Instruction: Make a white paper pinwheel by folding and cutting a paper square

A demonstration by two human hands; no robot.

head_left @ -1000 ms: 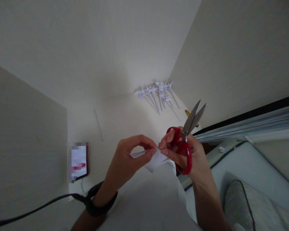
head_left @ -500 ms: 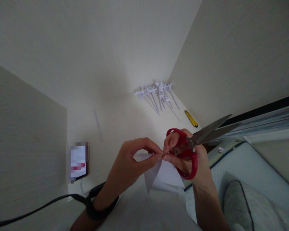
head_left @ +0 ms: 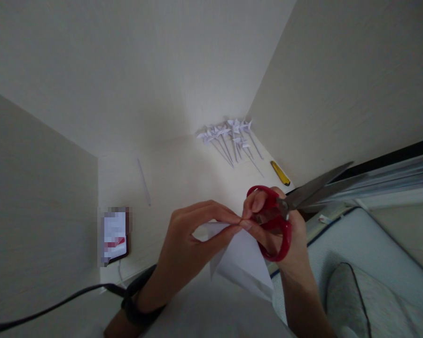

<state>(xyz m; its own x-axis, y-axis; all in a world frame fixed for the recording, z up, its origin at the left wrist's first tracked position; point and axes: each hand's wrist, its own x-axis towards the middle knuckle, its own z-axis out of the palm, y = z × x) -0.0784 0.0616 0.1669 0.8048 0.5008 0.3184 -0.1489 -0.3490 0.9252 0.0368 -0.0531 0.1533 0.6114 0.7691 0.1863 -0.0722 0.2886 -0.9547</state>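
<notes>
Head view: one scissors; one paper

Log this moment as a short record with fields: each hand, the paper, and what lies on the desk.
left hand: pinches the white paper at its top edge
right hand: carries red-handled scissors, blades pointing right, fingertips also on the paper
paper: held in the air between both hands, hanging down
desk, far end: paper pinwheels in a cluster, yellow utility knife beside them
desk, left: phone, thin white stick
</notes>
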